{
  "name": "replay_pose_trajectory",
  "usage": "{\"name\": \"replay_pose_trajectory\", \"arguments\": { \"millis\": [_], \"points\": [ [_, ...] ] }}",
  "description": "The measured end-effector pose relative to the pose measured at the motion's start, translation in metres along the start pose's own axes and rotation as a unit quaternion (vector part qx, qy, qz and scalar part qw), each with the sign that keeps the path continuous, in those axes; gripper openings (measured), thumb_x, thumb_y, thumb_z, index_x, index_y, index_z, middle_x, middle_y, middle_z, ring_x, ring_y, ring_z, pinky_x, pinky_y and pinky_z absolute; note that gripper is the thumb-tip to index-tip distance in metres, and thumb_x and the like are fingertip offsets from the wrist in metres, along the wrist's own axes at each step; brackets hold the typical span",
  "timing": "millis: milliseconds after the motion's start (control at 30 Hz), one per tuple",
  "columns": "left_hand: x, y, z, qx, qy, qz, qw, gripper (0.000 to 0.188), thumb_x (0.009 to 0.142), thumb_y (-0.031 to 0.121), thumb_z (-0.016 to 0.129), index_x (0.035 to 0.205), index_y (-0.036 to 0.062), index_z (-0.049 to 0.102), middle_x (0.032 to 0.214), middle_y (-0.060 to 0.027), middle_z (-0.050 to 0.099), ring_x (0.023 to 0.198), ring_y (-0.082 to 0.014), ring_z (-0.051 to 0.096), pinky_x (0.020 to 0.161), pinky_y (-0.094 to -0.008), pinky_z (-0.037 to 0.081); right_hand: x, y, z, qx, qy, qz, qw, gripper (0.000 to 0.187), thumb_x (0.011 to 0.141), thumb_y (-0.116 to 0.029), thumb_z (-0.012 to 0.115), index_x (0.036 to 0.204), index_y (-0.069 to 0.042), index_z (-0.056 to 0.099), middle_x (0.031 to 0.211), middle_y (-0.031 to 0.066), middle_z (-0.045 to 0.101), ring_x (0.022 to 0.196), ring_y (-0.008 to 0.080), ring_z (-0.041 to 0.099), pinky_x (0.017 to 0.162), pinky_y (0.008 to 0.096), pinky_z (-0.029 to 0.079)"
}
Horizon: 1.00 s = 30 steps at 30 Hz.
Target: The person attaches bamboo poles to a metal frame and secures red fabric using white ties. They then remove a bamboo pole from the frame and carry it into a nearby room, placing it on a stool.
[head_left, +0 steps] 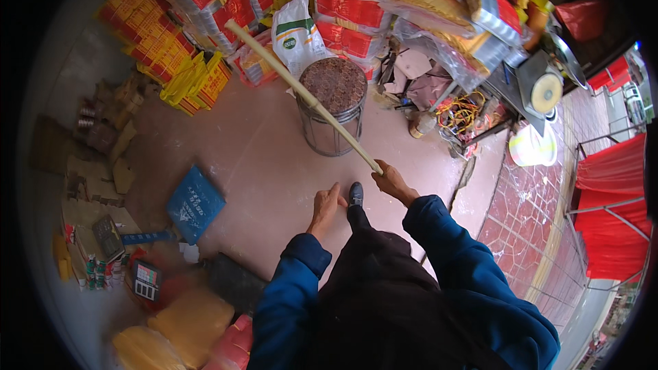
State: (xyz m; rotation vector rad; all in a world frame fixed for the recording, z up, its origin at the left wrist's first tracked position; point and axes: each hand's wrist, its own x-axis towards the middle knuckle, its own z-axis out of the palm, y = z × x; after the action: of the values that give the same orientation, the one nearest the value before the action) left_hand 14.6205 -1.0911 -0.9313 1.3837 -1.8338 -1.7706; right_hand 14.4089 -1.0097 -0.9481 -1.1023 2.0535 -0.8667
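Observation:
A long pale stick, bamboo by its look (301, 91), slants up and to the left from my right hand (393, 183). My right hand is closed around its near end. The far end reaches past a round drum-shaped stool (334, 82) with a brown patterned top, crossing in front of it; whether they touch I cannot tell. My left hand (325, 207) is in front of my body, apart from the stick. Its thumb and a finger stick out, and nothing shows in it.
Stacked red-and-yellow packages (147, 27) and a white sack (296, 38) stand behind the stool. A blue flat box (195, 203) lies on the floor at left. At right are a weighing scale (541, 85) on a table, a white bucket (533, 144) and red cloth (610, 205) outside.

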Motion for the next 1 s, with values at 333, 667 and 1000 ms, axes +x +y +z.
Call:
{"name": "replay_pose_trajectory", "arguments": {
  "millis": [333,667,1000],
  "points": [
    [0.22,0.031,-0.054,-0.045,0.043,-0.047,0.997,0.029,0.09,0.021,0.05,0.106,-0.0015,0.061,0.087,-0.0114,0.064,0.076,-0.0196,0.061,0.069,-0.0313,0.05,0.208,-0.016,-0.014,-0.02,-0.028,0.078,0.996,0.02,0.085,-0.019,0.053,0.094,-0.004,0.061,0.081,0.0235,0.062,0.079,0.0427,0.059,0.071,0.0489,0.047],
    [0.397,0.036,-0.093,0.028,0.009,-0.017,0.999,0.032,0.087,0.024,0.057,0.107,-0.0006,0.059,0.093,-0.0164,0.066,0.088,-0.0279,0.063,0.077,-0.0349,0.048,0.367,-0.016,-0.092,-0.058,0.257,0.066,0.962,0.028,0.083,-0.027,0.061,0.075,0.0,0.059,0.063,0.0222,0.058,0.061,0.0385,0.06,0.056,0.0463,0.044],
    [0.482,0.024,-0.119,0.228,0.126,0.049,0.964,0.048,0.086,0.031,0.06,0.122,0.0,0.051,0.115,-0.0223,0.054,0.108,-0.0358,0.051,0.092,-0.0412,0.041,0.449,0.049,-0.07,0.075,0.148,0.161,0.973,0.025,0.082,-0.024,0.06,0.091,0.0,0.062,0.069,0.0193,0.06,0.065,0.0338,0.06,0.061,0.0436,0.046]
  ]
}}
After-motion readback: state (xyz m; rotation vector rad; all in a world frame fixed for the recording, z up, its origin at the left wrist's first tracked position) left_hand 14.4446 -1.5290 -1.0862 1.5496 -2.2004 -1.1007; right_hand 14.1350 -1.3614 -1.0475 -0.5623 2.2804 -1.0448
